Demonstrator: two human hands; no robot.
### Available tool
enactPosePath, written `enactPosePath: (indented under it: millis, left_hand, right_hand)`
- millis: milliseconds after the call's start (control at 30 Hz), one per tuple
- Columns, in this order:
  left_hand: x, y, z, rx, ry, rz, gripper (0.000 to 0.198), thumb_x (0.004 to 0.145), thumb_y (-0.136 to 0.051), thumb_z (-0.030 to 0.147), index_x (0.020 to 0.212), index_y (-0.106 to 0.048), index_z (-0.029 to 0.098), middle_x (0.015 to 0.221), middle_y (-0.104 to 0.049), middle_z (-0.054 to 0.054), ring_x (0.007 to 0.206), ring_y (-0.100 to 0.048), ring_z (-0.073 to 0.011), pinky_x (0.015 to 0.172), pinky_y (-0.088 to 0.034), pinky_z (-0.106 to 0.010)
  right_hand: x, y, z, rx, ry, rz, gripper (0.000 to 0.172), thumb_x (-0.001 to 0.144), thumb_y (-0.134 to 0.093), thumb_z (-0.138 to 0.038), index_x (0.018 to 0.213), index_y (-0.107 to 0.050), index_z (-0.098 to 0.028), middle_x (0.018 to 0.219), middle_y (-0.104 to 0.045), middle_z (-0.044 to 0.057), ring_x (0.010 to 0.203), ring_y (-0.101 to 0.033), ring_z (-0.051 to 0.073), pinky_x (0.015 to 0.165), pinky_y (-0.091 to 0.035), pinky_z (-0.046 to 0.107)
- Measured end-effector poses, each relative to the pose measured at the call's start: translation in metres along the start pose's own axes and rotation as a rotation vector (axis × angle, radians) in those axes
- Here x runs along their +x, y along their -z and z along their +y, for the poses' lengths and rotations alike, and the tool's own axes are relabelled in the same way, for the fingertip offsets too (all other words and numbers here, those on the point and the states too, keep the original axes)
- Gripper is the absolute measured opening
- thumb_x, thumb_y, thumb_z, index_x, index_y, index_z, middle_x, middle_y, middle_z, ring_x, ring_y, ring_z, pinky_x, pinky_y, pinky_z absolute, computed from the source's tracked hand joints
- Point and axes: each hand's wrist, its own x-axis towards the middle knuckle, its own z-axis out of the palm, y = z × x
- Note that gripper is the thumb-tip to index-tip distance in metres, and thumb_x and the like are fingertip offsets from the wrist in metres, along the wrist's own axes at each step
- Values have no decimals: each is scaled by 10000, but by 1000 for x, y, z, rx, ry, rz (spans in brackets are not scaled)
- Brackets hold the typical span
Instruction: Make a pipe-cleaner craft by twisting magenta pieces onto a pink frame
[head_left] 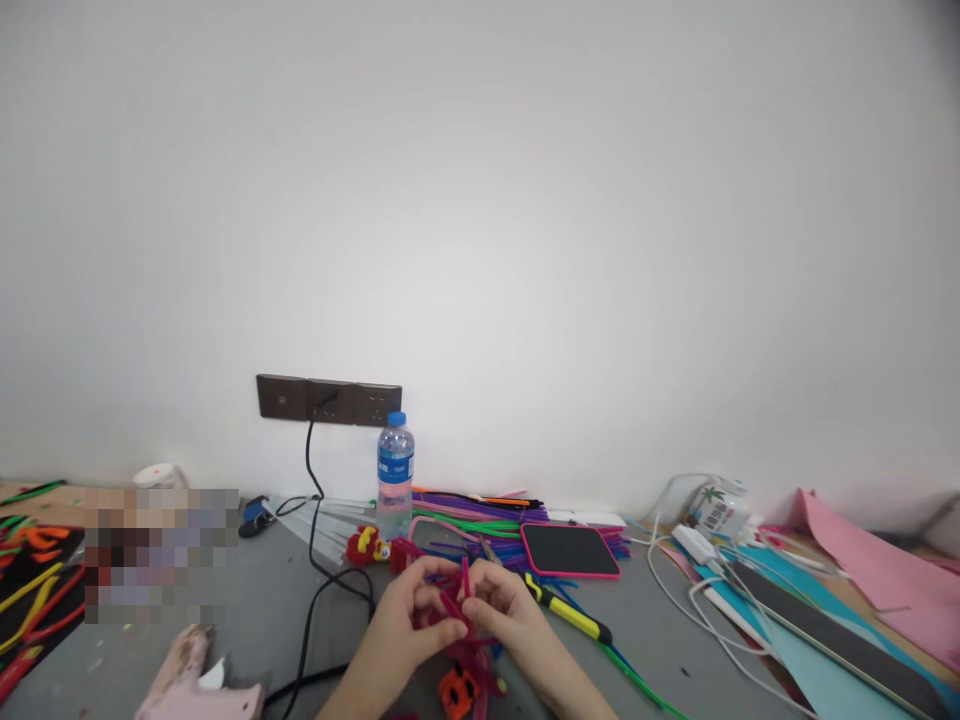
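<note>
My left hand [416,622] is closed, its thumb and fingers pinching magenta pipe cleaners [452,605] in front of me. My right hand [504,603] pinches the same magenta pieces from the other side, one end standing upright between the two hands. Below the hands hang or lie more magenta strips, with an orange and black fuzzy piece [457,690] among them. A red and yellow fuzzy figure [367,546] lies just beyond my left hand. Beside my right hand is a yellow and black tool [566,610]. My fingertips partly hide the pieces they hold.
Behind my hands are a water bottle [395,480], bundled purple and green pipe cleaners [465,515] and a pink-edged phone [571,551]. A black cable [311,590] crosses the left side near a pink glue gun [202,690]. White cords [679,590] and coloured sheets [862,570] lie right.
</note>
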Motion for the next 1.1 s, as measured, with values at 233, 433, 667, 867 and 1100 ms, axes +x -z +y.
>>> enactPosePath:
  millis: [233,433,667,867,1100]
  left_hand:
    - [-5,0,0,-88,77,-170,673,566,-888,279,1115,-505,204,625,-645,41,565,-603,-125,581,-413,-210]
    - [-10,0,-1,-93,158,-232,920,520,-911,220,1313,-445,203,563,-618,73,544,-620,-128,556,-406,-199]
    - [0,2,-10,-208,94,-155,613,580,-879,355,1090,-603,156,630,-708,-15,582,-653,-140,570,-420,-206]
    - [4,4,-12,-131,59,-24,418,600,-859,387,879,-660,148,666,-748,-53,577,-651,-144,495,-388,-189]
    - [2,2,-9,-116,111,-21,365,528,-892,364,690,-651,142,588,-732,-34,565,-667,-159,611,-484,-247]
  right_hand:
    - [-5,2,1,114,-121,-152,372,582,-862,-376,734,-595,-166,621,-557,-45,541,-475,83,517,-342,179]
    - [-8,4,2,76,-229,-269,401,541,-863,-439,718,-665,-138,614,-629,-25,404,-426,36,387,-285,140]
    - [-3,1,1,141,-154,-88,415,576,-849,-445,657,-561,-156,504,-607,-40,361,-438,42,356,-278,134]
    - [3,6,8,24,-107,21,423,637,-799,-490,634,-520,-172,473,-577,-60,353,-419,45,374,-286,153]
    - [2,2,11,-5,-131,9,428,626,-800,-498,638,-525,-171,462,-573,-56,351,-434,52,378,-296,156]
